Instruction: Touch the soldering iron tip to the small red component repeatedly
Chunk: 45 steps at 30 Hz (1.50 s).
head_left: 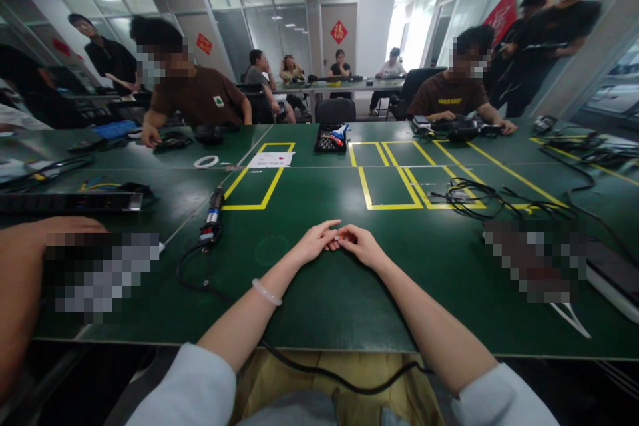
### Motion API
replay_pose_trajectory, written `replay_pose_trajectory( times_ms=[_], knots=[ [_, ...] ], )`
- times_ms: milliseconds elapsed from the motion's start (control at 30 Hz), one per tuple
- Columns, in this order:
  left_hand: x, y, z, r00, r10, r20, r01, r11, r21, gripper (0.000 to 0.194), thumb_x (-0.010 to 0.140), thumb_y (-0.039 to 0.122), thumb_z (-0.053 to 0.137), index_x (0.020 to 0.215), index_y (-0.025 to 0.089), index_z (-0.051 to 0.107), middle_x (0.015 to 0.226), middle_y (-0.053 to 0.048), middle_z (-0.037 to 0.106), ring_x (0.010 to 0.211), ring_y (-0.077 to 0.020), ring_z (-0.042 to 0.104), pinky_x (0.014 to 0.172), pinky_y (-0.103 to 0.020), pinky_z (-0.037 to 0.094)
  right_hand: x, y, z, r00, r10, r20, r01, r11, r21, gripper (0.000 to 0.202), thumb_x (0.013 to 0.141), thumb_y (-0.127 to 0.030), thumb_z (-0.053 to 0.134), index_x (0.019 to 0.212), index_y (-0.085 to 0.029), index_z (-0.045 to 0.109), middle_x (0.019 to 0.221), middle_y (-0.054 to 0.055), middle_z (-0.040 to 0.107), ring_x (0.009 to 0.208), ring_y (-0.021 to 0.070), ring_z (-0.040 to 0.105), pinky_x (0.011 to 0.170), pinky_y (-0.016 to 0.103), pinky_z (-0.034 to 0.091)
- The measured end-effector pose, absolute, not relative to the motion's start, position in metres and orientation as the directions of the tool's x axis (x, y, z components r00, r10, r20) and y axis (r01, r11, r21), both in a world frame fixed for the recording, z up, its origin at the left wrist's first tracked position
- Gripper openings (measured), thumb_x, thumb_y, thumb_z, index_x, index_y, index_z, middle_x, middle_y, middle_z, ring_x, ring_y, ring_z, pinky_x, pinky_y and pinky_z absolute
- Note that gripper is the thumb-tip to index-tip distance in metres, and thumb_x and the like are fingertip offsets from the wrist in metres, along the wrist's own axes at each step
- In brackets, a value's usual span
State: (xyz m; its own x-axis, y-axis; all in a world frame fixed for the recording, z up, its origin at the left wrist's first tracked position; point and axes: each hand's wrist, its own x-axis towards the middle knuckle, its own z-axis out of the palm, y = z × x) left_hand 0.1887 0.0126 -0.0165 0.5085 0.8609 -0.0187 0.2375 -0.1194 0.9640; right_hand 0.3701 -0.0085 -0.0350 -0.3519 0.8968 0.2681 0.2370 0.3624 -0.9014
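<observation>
Over the green table [319,306], my left hand [318,240] and my right hand [358,243] meet at the fingertips. The left index finger is stretched out, while its other fingers curl toward the right hand. A tiny pale thing shows between the hands, too small to name. The right fingers are bent and pinched together at that spot. A pale bracelet [267,292] is round my left wrist.
A cylindrical device [212,216] with a cable lies left of my hands. Yellow tape outlines [391,206] mark the table. A black tray [330,138] stands farther back. Black cables [466,194] lie at right. Another person's arm [22,266] rests at far left.
</observation>
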Motion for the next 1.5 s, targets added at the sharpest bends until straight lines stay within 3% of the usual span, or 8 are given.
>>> replay_pose_trajectory(
  times_ms=[100, 200, 467, 733, 1200, 1500],
  knots=[
    [0.187, 0.013, -0.020, 0.434, 0.899, -0.058, 0.238, -0.052, 0.970, 0.042, 0.088, 0.047, 0.045, 0.110, 0.013, 0.053, 0.074, -0.004, 0.065, 0.065, -0.0121, 0.063, 0.056, -0.022, 0.043, 0.368, -0.009, -0.035, -0.321, 0.909, 0.267, 0.243, 0.351, -0.904, 0.023, 0.083, -0.036, 0.059, 0.095, -0.016, 0.062, 0.071, -0.001, 0.062, 0.059, 0.0106, 0.050, 0.058, 0.023, 0.042],
    [0.184, 0.012, -0.020, 0.438, 0.898, -0.044, 0.238, -0.068, 0.969, 0.035, 0.080, 0.046, 0.059, 0.093, 0.014, 0.053, 0.075, -0.004, 0.064, 0.067, -0.0124, 0.062, 0.058, -0.022, 0.044, 0.366, -0.008, -0.037, -0.304, 0.911, 0.278, 0.245, 0.356, -0.902, 0.023, 0.082, -0.036, 0.060, 0.094, -0.016, 0.060, 0.074, 0.000, 0.062, 0.059, 0.0102, 0.050, 0.057, 0.023, 0.041],
    [0.181, 0.005, -0.016, 0.441, 0.897, 0.022, 0.233, -0.138, 0.963, 0.028, 0.079, 0.041, 0.061, 0.084, 0.014, 0.054, 0.071, -0.002, 0.062, 0.065, -0.0109, 0.059, 0.060, -0.023, 0.045, 0.364, -0.007, -0.039, -0.294, 0.915, 0.278, 0.236, 0.351, -0.906, 0.023, 0.081, -0.038, 0.062, 0.091, -0.017, 0.058, 0.079, 0.002, 0.065, 0.064, 0.0115, 0.055, 0.060, 0.024, 0.044],
    [0.181, 0.010, -0.022, 0.414, 0.910, 0.004, 0.256, -0.120, 0.959, 0.033, 0.085, 0.045, 0.050, 0.089, 0.013, 0.059, 0.079, -0.005, 0.066, 0.071, -0.0140, 0.064, 0.057, -0.022, 0.045, 0.364, -0.011, -0.034, -0.299, 0.903, 0.309, 0.276, 0.392, -0.878, 0.016, 0.080, -0.030, 0.060, 0.091, -0.018, 0.058, 0.073, -0.002, 0.059, 0.060, 0.0105, 0.050, 0.058, 0.023, 0.041],
    [0.180, 0.009, -0.025, 0.458, 0.887, 0.060, 0.202, -0.169, 0.965, 0.025, 0.076, 0.033, 0.064, 0.090, 0.014, 0.057, 0.081, -0.001, 0.060, 0.069, -0.0097, 0.057, 0.061, -0.022, 0.044, 0.364, -0.009, -0.035, -0.264, 0.909, 0.323, 0.331, 0.400, -0.854, 0.017, 0.080, -0.027, 0.058, 0.095, -0.017, 0.059, 0.078, 0.000, 0.061, 0.064, 0.0115, 0.051, 0.063, 0.025, 0.042],
    [0.181, 0.011, -0.030, 0.430, 0.896, 0.108, 0.219, -0.220, 0.951, 0.024, 0.072, 0.023, 0.067, 0.092, 0.014, 0.056, 0.088, -0.004, 0.064, 0.077, -0.0116, 0.061, 0.070, -0.023, 0.046, 0.365, -0.007, -0.037, -0.266, 0.912, 0.311, 0.357, 0.393, -0.847, 0.015, 0.074, -0.018, 0.062, 0.089, -0.016, 0.061, 0.074, 0.000, 0.059, 0.064, 0.0116, 0.052, 0.062, 0.024, 0.042]
  ],
)
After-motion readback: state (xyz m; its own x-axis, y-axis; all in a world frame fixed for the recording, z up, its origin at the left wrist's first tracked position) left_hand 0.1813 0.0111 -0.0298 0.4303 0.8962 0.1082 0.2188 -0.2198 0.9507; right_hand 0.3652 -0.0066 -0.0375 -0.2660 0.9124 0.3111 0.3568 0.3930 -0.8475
